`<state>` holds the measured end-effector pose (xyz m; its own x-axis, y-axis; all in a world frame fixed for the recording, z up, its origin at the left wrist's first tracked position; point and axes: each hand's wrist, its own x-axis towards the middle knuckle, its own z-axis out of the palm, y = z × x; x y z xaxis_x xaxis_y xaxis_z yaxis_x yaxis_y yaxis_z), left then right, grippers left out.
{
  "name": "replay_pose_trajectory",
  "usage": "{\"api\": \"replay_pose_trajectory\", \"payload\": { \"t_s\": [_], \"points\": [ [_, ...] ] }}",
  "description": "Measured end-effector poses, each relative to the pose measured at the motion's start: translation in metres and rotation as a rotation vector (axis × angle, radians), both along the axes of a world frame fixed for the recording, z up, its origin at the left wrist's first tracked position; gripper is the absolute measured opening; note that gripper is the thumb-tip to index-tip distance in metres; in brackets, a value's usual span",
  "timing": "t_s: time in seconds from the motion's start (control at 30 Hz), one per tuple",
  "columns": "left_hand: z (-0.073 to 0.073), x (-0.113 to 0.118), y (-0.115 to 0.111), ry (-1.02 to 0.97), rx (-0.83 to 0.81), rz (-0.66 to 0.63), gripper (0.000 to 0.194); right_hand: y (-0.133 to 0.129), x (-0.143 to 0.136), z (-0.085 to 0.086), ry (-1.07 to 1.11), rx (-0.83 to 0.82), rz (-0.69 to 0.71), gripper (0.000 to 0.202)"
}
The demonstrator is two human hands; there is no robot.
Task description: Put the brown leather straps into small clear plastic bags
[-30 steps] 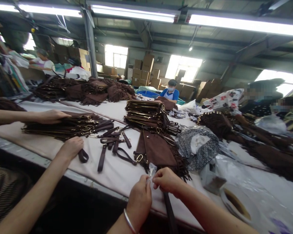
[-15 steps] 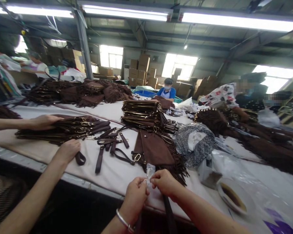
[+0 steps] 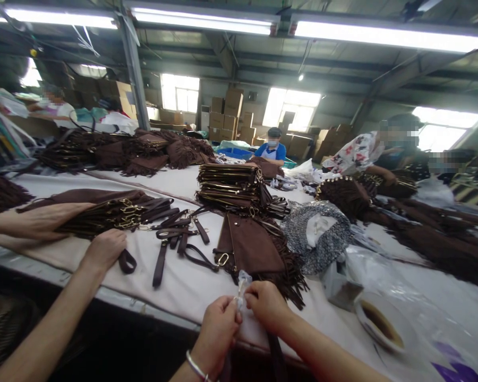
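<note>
The left hand (image 3: 220, 321) and the right hand (image 3: 270, 303) still pinch the clear plastic wrap (image 3: 244, 280) with their fingers, above the surface (image 3: 201, 289), near the brown bag (image 3: 253, 246). A co-worker's hand (image 3: 56, 217) has moved nearer to the surface's edge.

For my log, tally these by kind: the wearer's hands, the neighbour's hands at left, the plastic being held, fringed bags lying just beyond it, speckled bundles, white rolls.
Wearer's left hand and right hand: 2
Neighbour's near hand and far hand: 2
Clear plastic piece: 1
Brown fringed bag, counting only what shows: 1
Grey speckled bundle: 1
White roll: 1
Total: 8
</note>
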<state>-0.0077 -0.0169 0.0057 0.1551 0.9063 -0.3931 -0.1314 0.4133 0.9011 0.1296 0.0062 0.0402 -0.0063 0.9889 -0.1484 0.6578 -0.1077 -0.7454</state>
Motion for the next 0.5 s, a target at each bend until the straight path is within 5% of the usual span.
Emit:
{"api": "replay_pose_trajectory", "payload": {
  "t_s": [0.2, 0.5],
  "points": [
    [0.0, 0.0, -0.001, -0.117, -0.024, 0.033, 0.029, -0.002, -0.002, -0.012, 0.16, -0.143, -0.119, 0.018],
    [0.011, -0.002, 0.0, -0.404, -0.245, 0.042, 0.019, -0.01, -0.012, -0.003, 0.342, -0.25, -0.208, 0.011]
  ]
}}
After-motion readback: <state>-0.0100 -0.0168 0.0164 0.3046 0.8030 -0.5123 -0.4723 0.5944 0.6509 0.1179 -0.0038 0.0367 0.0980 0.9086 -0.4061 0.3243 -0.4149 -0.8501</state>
